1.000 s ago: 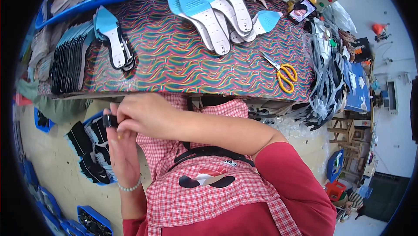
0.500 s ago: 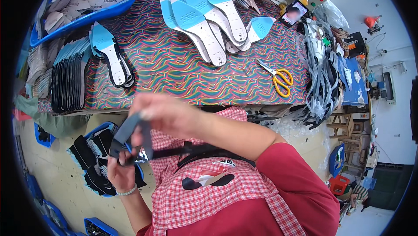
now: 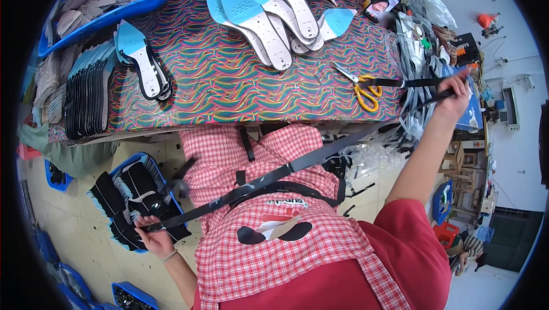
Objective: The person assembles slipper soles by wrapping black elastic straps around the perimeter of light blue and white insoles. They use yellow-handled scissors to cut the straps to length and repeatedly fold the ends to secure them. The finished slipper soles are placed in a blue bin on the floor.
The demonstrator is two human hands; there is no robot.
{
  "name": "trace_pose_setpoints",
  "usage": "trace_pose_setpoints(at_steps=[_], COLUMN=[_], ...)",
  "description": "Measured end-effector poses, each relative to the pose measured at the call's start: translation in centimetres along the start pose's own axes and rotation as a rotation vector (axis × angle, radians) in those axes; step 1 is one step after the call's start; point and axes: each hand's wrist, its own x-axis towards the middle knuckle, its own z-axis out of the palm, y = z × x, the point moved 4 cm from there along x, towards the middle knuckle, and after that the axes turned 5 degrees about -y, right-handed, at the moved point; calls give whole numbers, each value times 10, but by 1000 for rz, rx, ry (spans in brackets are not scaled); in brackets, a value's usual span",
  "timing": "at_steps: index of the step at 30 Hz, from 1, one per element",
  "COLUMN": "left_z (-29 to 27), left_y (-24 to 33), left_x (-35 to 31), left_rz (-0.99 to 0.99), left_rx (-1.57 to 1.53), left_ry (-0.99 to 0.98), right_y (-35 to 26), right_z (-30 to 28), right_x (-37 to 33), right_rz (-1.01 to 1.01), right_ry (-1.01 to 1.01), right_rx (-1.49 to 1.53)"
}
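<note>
A long black strip (image 3: 290,167) stretches slantwise across my red checked apron. Its lower end is pinched in my left hand (image 3: 155,240), low on the left above a floor basket. My right hand (image 3: 453,100), raised at the far right by the hanging strips (image 3: 409,61), closes on the other end. From that hand a further length of strip reaches left over the yellow handles of the scissors (image 3: 366,94) on the table. White insoles with blue tips (image 3: 257,21) lie piled at the back middle. A smaller stack of black-edged insoles (image 3: 143,64) lies to the left.
At the back left stands a blue bin (image 3: 114,20) of insole pieces. A row of black-edged insoles (image 3: 88,96) lines the table's left end. A blue basket (image 3: 127,164) with black pieces sits on the floor. The phone (image 3: 382,6) leans at the back right.
My hands were close together on the left with the strip bunched between them. My right hand has swung far right, and the strip is now drawn out. My left hand stays low.
</note>
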Motion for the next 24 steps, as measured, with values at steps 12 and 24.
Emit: trace_pose_setpoints(at_steps=[12, 24], left_z=[238, 284], left_y=[-91, -403], left_x=[-5, -128], left_rz=[-63, 12], left_rx=[1490, 1648], left_ry=[-1085, -2756], right_y=[-283, -615], right_z=[-19, 140], right_x=[-81, -256], right_rz=[-549, -1062], right_ry=[147, 287], right_rx=[-610, -891])
